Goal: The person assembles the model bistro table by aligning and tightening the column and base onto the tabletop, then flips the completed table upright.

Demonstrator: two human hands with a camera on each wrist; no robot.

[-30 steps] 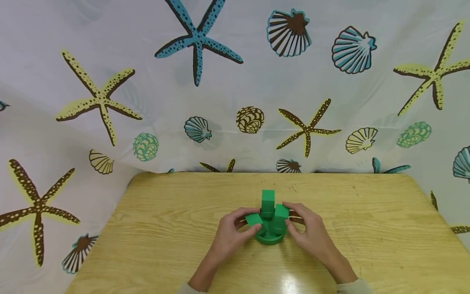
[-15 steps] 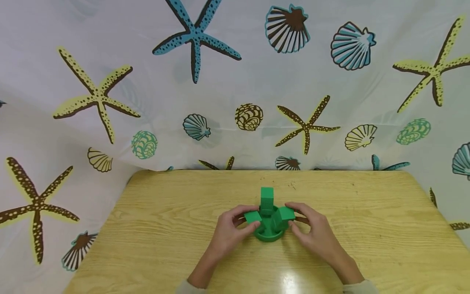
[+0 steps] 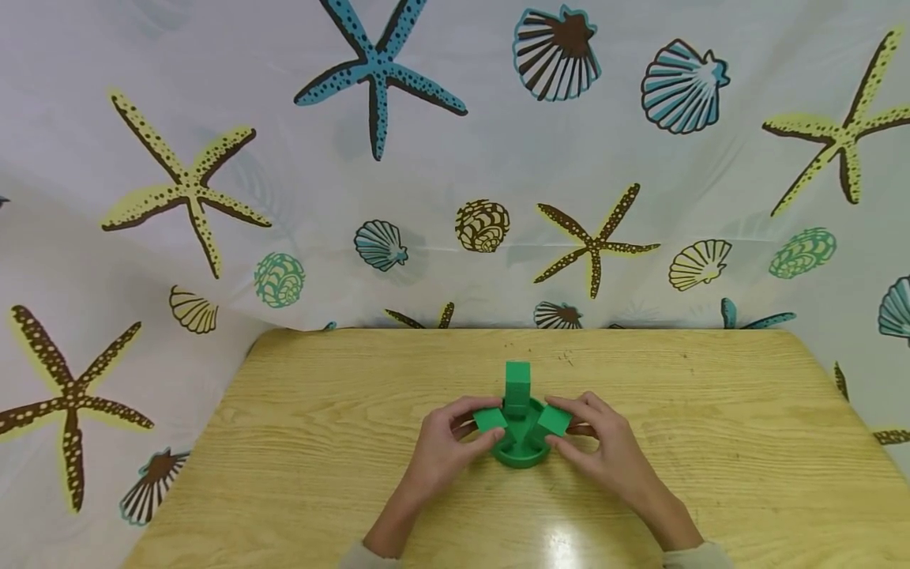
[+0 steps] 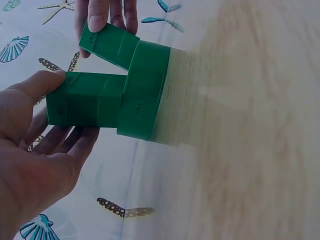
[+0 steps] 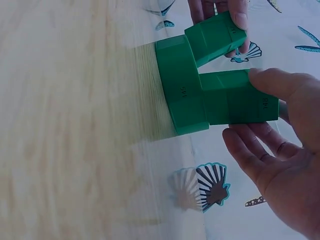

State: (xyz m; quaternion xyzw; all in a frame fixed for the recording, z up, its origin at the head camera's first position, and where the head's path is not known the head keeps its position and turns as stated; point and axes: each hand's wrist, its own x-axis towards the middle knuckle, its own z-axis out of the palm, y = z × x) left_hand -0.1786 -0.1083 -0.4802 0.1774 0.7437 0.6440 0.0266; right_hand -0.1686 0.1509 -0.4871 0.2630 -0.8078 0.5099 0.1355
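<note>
A green round base (image 3: 521,459) with a raised rim sits on the wooden table, bearing three green square-ended blocks. My left hand (image 3: 442,452) grips the left block (image 3: 490,420) between thumb and fingers; in the left wrist view the thumb lies on this block (image 4: 87,100) near its top end. On the other side, my right hand (image 3: 606,449) holds the right block (image 3: 554,420) by its upper part, its lower end meeting the base (image 5: 180,87) in the right wrist view. Untouched at the back, the third block (image 3: 517,382) stands upright. Small dark numbers mark the faces.
The light wooden table (image 3: 341,411) extends around the base on all sides. Behind it and along both sides hangs a white cloth (image 3: 441,174) printed with starfish and shells.
The right block, first upright and closer to the middle, has leaned and turned outward to the right, and its top now sits slightly lower. The left hand keeps its hold.
</note>
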